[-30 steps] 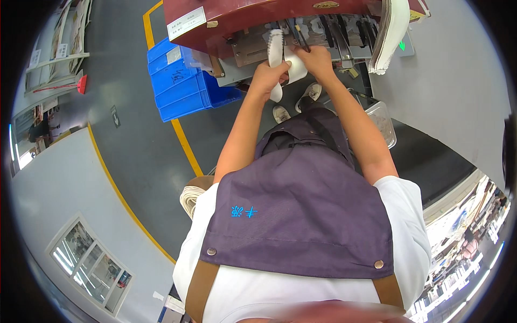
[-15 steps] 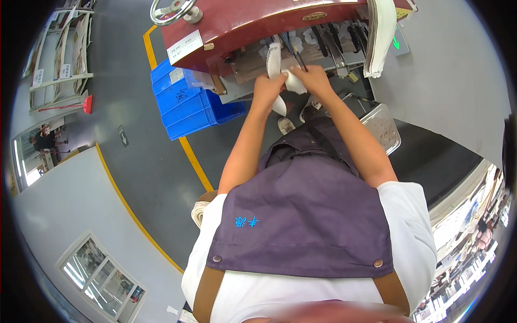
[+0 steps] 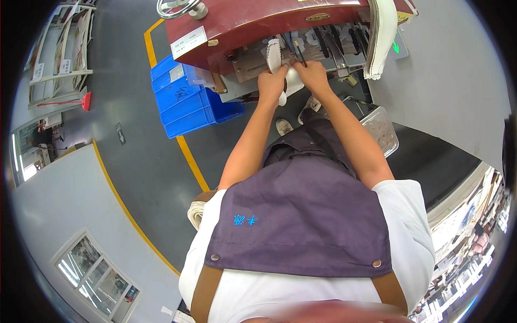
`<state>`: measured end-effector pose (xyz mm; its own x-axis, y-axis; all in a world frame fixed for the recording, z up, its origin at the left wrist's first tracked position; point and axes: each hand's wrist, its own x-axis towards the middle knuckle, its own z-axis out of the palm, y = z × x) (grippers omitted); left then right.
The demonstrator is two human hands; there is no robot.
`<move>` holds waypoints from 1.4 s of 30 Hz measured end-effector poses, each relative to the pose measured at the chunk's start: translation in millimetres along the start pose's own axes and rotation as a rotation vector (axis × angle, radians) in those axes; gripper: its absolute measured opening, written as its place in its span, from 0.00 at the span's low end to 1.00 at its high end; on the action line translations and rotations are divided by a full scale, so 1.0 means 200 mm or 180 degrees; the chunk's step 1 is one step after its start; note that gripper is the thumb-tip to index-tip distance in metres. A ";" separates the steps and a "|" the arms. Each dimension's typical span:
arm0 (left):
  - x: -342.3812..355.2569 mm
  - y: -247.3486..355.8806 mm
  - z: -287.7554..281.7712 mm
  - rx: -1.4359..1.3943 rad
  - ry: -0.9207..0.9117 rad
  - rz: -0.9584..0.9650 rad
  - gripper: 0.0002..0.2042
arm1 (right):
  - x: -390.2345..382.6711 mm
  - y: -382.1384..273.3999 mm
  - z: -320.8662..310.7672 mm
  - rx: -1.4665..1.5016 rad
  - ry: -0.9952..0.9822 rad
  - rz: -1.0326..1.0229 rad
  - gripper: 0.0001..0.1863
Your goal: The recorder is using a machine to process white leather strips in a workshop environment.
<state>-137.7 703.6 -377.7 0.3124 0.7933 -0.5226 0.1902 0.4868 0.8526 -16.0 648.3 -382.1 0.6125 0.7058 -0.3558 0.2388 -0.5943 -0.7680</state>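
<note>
My left hand [image 3: 272, 82] grips a narrow white strip [image 3: 273, 54] with a scalloped edge, which runs above and below my fingers. Beside it my right hand [image 3: 311, 75] is closed on a broader white piece [image 3: 294, 83], close to my left thumb. Both hands are at the opening of a dark red machine [image 3: 253, 13]. A slim dark rod [image 3: 300, 51] stands just above my right fingers; whether they touch it I cannot tell. Behind the strip is a metal plate [image 3: 247, 62] with dark bars and fittings to its right.
A blue crate [image 3: 177, 107] sits left of the machine. A long white stack [image 3: 379, 43] hangs at the machine's right. A clear tray [image 3: 379, 129] lies beside my right forearm. At the far left are racks [image 3: 59, 70], a red broom [image 3: 85, 101] and a person in dark clothes [image 3: 40, 137].
The view shifted so the machine's handwheel came into sight. Both hands have drawn a little closer together and stay on the white pieces, with the scalloped strip still upright.
</note>
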 end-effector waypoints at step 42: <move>-0.35 -0.09 -0.33 -0.0549 -0.1612 -0.0186 0.16 | -0.30 -0.27 -0.11 0.0194 -0.0771 -0.1954 0.11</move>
<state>-225.5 663.3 -357.0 0.7237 0.5081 -0.4669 0.0785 0.6116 0.7873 -49.8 629.6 -306.8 0.1904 0.9803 0.0518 0.4430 -0.0388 -0.8957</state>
